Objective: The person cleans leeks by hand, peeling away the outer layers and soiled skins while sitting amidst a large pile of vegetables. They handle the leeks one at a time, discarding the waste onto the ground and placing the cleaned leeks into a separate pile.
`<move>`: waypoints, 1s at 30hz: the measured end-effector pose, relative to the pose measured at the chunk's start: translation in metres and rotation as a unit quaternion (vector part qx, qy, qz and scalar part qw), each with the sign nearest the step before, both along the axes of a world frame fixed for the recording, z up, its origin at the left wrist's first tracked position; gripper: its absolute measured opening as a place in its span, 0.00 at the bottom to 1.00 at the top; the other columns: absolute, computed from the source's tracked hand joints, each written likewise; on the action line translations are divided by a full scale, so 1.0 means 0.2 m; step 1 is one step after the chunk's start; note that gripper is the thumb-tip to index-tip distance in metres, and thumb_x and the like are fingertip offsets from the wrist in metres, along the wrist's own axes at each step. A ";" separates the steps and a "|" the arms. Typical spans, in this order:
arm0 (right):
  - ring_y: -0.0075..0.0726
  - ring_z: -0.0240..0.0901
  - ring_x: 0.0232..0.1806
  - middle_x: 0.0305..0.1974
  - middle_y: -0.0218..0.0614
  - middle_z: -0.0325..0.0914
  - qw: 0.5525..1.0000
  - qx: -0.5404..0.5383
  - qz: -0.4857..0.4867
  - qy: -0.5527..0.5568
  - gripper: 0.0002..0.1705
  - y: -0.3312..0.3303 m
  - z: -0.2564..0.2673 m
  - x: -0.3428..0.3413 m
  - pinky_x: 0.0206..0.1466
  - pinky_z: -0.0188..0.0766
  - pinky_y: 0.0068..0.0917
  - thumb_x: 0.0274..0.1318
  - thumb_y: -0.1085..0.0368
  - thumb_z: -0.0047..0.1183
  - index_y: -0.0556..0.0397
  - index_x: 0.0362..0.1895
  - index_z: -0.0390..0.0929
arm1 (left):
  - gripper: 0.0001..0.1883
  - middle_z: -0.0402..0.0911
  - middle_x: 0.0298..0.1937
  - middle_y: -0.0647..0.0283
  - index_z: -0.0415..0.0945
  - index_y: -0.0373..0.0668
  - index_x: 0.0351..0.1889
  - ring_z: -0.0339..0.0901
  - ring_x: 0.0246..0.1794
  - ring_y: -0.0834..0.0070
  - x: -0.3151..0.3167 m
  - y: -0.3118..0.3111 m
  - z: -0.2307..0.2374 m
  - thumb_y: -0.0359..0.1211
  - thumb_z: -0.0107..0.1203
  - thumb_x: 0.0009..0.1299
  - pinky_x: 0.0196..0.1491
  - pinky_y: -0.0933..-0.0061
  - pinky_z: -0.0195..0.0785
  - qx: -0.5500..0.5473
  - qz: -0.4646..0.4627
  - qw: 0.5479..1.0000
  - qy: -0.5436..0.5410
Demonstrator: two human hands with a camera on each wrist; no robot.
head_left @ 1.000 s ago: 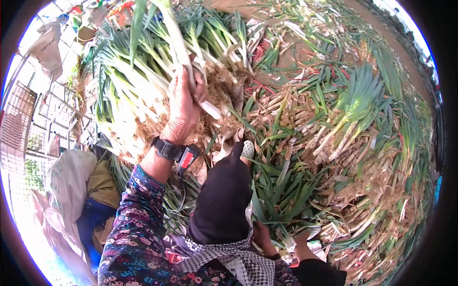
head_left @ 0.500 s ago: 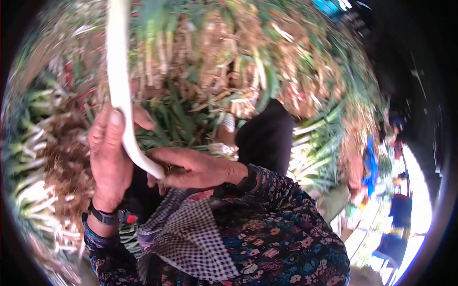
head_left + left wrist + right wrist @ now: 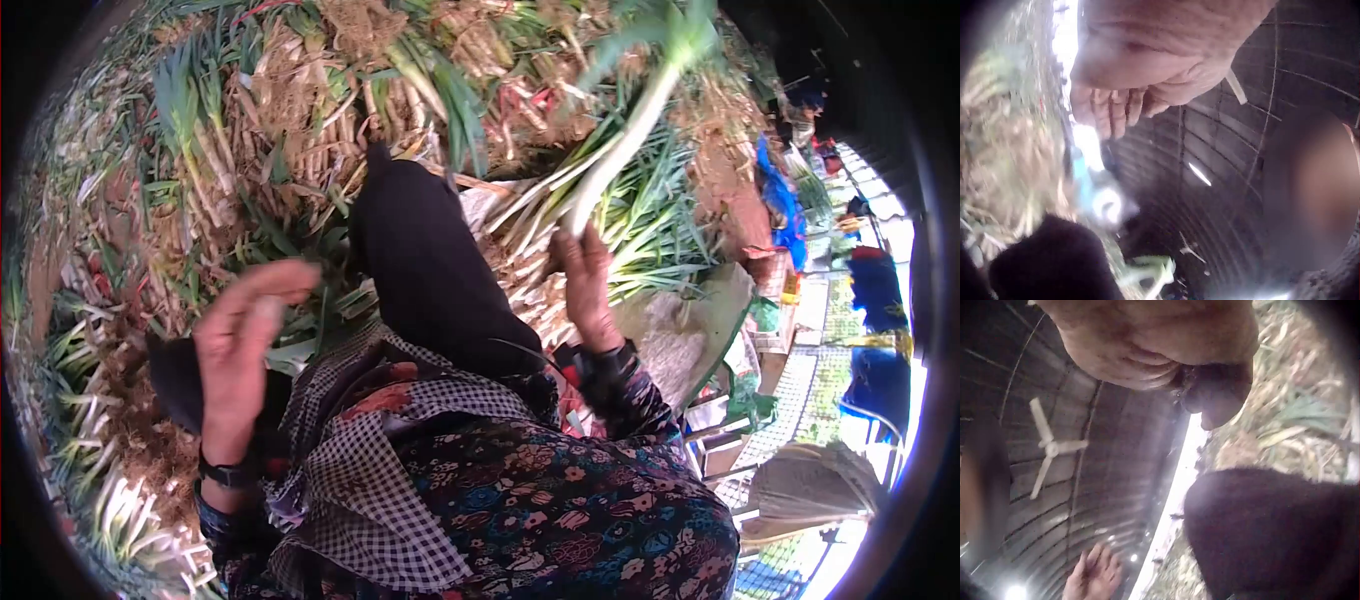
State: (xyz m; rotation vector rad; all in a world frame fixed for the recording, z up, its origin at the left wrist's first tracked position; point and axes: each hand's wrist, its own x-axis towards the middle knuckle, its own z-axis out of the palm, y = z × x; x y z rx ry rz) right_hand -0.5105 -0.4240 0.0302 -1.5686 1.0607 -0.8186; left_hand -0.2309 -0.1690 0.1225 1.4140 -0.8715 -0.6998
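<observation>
In the head view, the right hand [image 3: 590,290] grips a long leek [image 3: 625,145] near its white lower end, with the green leaves angled up and right. The left hand [image 3: 240,350] is raised at the left, empty, its fingers relaxed and pointing right. Its fingers hang slightly bent in the left wrist view, where the hand [image 3: 1154,69] fills the top. The right hand [image 3: 1166,344] has curled fingers in the right wrist view; the leek cannot be made out there. Low in that view shows the open left hand [image 3: 1094,575].
Leeks lie heaped [image 3: 650,210] beyond the right hand, near a pale sack [image 3: 680,335]. More leeks [image 3: 130,520] lie at the lower left, and a bunch [image 3: 195,120] at the upper left. Between the hands is a dark-trousered knee [image 3: 425,240].
The leek, earlier between both hands, has moved right in the right hand. The left hand has let go, and the hands are wide apart. The head view has turned from the earlier leek pile.
</observation>
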 end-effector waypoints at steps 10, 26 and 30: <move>0.43 0.75 0.50 0.52 0.49 0.75 0.959 -0.181 0.105 0.193 0.23 -0.27 0.15 0.19 0.52 0.72 0.33 0.62 0.71 0.47 0.58 0.61 0.65 | 0.17 0.77 0.52 0.62 0.72 0.39 0.58 0.76 0.45 0.69 0.03 1.29 -0.81 0.37 0.46 0.76 0.53 0.69 0.67 0.230 0.598 0.758 0.121; 0.59 0.72 0.47 0.40 0.55 0.76 0.466 0.287 0.796 0.259 0.18 0.96 -1.24 0.84 0.49 0.67 0.46 0.55 0.61 0.50 0.59 0.47 0.71 | 0.15 0.78 0.46 0.62 0.73 0.38 0.53 0.76 0.42 0.71 1.00 1.04 -1.85 0.36 0.48 0.74 0.47 0.70 0.68 0.430 0.334 0.828 0.131; 0.58 0.72 0.48 0.42 0.54 0.75 0.409 0.367 0.796 0.254 0.19 0.96 -1.22 0.88 0.50 0.67 0.46 0.56 0.61 0.49 0.60 0.49 0.71 | 0.14 0.78 0.45 0.63 0.74 0.38 0.52 0.76 0.41 0.72 1.43 1.11 -2.08 0.36 0.49 0.73 0.46 0.71 0.69 0.449 0.375 0.803 0.114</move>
